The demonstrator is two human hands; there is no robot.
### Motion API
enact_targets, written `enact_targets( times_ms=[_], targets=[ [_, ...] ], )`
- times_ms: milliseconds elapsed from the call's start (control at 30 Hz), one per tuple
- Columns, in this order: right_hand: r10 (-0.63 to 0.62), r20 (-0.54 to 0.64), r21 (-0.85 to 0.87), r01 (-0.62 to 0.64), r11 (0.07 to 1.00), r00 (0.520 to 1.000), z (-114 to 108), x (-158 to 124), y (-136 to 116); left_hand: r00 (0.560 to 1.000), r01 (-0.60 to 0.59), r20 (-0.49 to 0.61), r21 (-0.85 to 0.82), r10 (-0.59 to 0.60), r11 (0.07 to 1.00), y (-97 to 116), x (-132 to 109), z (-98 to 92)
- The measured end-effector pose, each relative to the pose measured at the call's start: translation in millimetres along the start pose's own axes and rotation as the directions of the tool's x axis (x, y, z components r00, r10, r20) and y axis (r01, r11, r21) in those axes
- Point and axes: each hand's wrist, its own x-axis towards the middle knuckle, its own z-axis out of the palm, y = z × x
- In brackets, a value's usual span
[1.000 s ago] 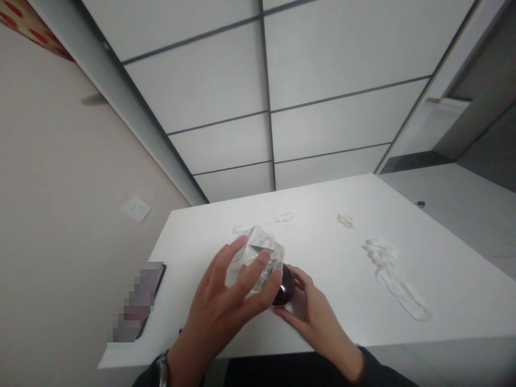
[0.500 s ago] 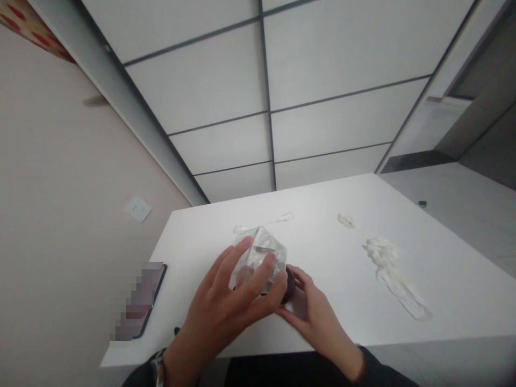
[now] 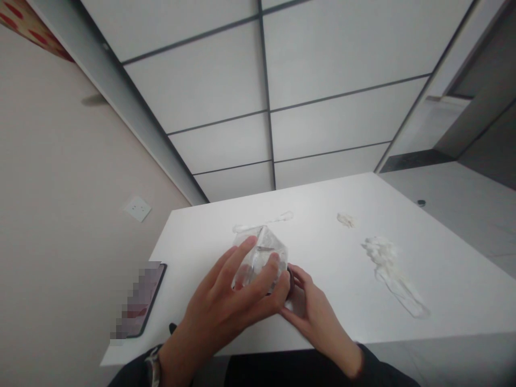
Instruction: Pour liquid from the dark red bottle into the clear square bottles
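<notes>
My left hand (image 3: 229,290) reaches over a clear, crinkled plastic piece (image 3: 266,242), like a wrapper or thin container. Its fingers are curved across the plastic and grip it, with the thumb partly seen through it. Against the plastic's right side is a dark brown, rounded object (image 3: 291,280), mostly hidden behind my left fingers. My right hand (image 3: 316,309) holds this object from the right, fingers on its far side and thumb nearer me. I cannot make out its kind. Both hands are just above the white table (image 3: 322,258), near its front edge.
A thin clear plastic strip (image 3: 278,219) lies behind the hands. To the right are a small crumpled whitish piece (image 3: 345,219) and a longer crumpled translucent one (image 3: 387,263). A phone-like flat device (image 3: 141,306), partly pixelated, lies left. A small black thing (image 3: 173,327) shows beside my left wrist.
Both hands stay on the same things. My left wrist has shifted slightly left, and the plastic has turned a little under the fingers.
</notes>
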Motion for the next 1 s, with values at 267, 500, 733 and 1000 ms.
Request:
enact_targets(
  times_ms=[267, 500, 733, 1000],
  targets=[
    [0.023, 0.019, 0.022, -0.023, 0.999, 1.0, -0.9, 0.5, -1.1, 0.999, -0.046, 0.027, 0.027, 0.046, 0.999, -2.5, 1.8, -3.6],
    [0.026, 0.012, 0.037, -0.027, 0.999, 1.0, -1.6, 1.0, -3.3, 0.997, -0.078, 0.034, 0.065, 0.076, 0.995, -2.6, 4.8, -5.5],
    [0.034, 0.003, 0.042, -0.034, 0.999, 0.999, -2.4, 2.2, -5.3, 0.997, -0.071, 0.014, 0.055, 0.07, 0.996, -0.1, 9.2, -6.5],
    [0.025, 0.014, 0.043, -0.025, 0.999, 1.0, -2.1, 1.4, -4.7, 0.997, -0.066, 0.038, 0.047, 0.064, 0.997, -2.0, 7.4, -8.7]
  ],
)
